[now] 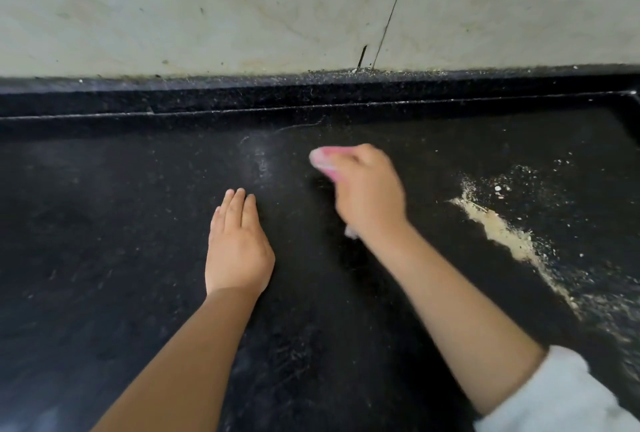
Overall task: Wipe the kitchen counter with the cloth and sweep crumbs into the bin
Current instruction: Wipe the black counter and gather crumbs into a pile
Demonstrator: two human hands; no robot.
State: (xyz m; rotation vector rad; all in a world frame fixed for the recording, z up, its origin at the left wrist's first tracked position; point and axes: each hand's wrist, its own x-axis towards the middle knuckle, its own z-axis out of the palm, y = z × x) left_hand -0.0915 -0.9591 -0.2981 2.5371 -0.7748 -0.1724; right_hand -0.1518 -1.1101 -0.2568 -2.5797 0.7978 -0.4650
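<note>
a: what is being gripped by the right hand [363, 189]?
b: a pink cloth [322, 156], bunched on the counter [104, 224].
a: the left hand [237, 244]?
b: fingers straight together, being laid flat. crumbs [509, 234] are lying rightward.

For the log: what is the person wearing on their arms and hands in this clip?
Both hands are bare: no gloves, rings, watch or bracelets show on the left hand or the right hand, though the right one is motion-blurred. The left forearm is uncovered as far as the frame shows. On the right arm, a light grey sleeve is pushed up near the elbow.
</note>
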